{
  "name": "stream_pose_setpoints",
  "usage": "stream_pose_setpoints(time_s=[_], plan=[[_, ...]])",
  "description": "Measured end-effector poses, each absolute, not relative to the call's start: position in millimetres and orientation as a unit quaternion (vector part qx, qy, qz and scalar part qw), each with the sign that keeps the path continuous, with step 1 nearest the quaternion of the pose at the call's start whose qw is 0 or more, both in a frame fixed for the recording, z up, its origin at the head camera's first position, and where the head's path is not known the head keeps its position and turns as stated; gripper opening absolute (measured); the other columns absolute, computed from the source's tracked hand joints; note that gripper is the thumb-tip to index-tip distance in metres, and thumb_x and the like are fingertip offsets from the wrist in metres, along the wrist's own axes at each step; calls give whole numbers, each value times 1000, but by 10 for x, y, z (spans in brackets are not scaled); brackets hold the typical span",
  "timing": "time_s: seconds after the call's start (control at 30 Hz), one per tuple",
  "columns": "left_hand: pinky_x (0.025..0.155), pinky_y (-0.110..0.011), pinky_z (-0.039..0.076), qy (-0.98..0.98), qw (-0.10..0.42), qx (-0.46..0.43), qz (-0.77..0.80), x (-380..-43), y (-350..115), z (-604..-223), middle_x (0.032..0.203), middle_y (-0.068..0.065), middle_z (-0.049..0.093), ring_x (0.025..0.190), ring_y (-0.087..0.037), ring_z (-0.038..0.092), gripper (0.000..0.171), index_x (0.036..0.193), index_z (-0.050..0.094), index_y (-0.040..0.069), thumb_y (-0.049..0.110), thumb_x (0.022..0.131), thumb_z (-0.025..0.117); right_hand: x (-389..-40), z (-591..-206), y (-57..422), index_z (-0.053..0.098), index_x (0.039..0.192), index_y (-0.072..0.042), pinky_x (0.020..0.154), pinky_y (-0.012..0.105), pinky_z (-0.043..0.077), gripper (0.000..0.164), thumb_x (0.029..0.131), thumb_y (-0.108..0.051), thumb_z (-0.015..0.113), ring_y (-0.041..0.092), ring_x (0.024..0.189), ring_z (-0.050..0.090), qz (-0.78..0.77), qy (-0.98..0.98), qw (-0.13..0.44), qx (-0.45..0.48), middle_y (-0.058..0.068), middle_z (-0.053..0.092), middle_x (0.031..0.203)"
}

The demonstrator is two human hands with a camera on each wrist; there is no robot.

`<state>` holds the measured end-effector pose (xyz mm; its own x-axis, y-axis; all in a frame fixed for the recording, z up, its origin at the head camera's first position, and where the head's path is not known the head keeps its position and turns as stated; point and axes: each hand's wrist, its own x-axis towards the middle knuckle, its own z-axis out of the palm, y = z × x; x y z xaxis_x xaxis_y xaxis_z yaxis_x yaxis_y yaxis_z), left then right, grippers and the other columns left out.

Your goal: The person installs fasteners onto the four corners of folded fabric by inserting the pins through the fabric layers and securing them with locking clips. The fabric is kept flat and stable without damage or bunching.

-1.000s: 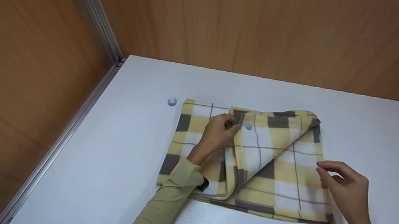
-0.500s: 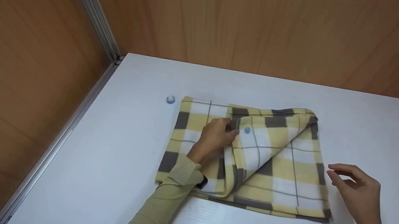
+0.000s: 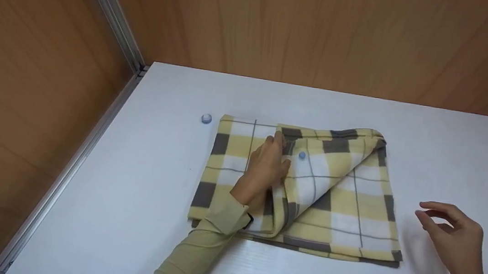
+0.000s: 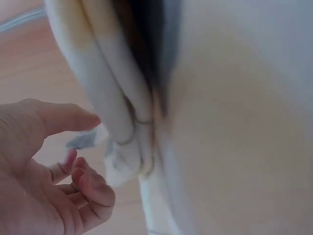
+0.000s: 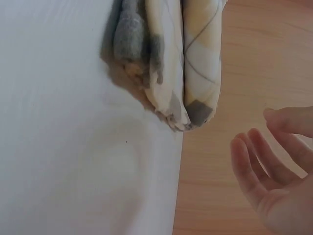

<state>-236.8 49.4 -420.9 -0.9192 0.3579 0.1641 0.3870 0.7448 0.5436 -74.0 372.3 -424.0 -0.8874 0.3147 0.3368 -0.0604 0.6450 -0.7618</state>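
Evidently, our main thing is the yellow, white and dark grey checked fabric (image 3: pixel 348 213), lying folded in layers on the white surface (image 3: pixel 138 180). Taking its middle as the clock's centre, we see a flap folded diagonally, its slanting edge running from between 1 and 2 o'clock down towards 6. Near 12 o'clock on that flap sits a small round blue disc (image 3: pixel 302 155), much like a button.

Our left hand (image 3: pixel 263 169) is at 10 o'clock, fingers relaxed along the flap's edge and the thumb just touching the cloth; the left wrist view shows a gap between thumb and curled fingers. We judge it rests there to steady the loose layers beside the disc.

Our right hand (image 3: pixel 458 235) hovers just past 3 o'clock, apart from the cloth, thumb and forefinger brought close together. We cannot tell whether they grip anything; a thread or needle would be too fine to make out, though such a pose would suit one.

Off at 10 o'clock, beside the fabric, a small round blue-and-white piece (image 3: pixel 206 118) is probably set aside within reach. We find no brand, label or readable writing anywhere.
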Motion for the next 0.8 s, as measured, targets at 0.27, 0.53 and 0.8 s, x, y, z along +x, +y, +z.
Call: stream_pose_setpoints(time_s=[0.27, 0.53, 0.8], plan=[[49, -23, 40, -918, 69, -286, -267, -2112, 736, -3999, 85, -1, 49, 62, -10, 46, 12, 90, 54, 13, 19, 81, 59, -631, -4267, 3969, 63, 98, -1, 60, 7, 43, 26, 73, -9, 70, 5, 81, 54, 379, -889, 230, -116, -2, 60, 94], [48, -19, 37, -876, 43, -416, -240, -1758, 988, -3893, 79, 3, 51, 63, -6, 45, 8, 88, 57, 14, 19, 81, 57, -511, -4310, 4240, 61, 101, -2, 61, 3, 39, 31, 74, -14, 70, -2, 82, 49, 331, -906, 216, -152, -6, 57, 97], [48, -19, 38, -855, 3, -487, -180, -1490, 1274, -3912, 85, 6, 52, 66, -5, 48, 12, 94, 58, 18, 24, 83, 57, -357, -4339, 4566, 57, 107, -2, 59, 2, 37, 40, 75, -23, 69, -11, 79, 43, 305, -909, 177, -221, 2, 57, 103]])
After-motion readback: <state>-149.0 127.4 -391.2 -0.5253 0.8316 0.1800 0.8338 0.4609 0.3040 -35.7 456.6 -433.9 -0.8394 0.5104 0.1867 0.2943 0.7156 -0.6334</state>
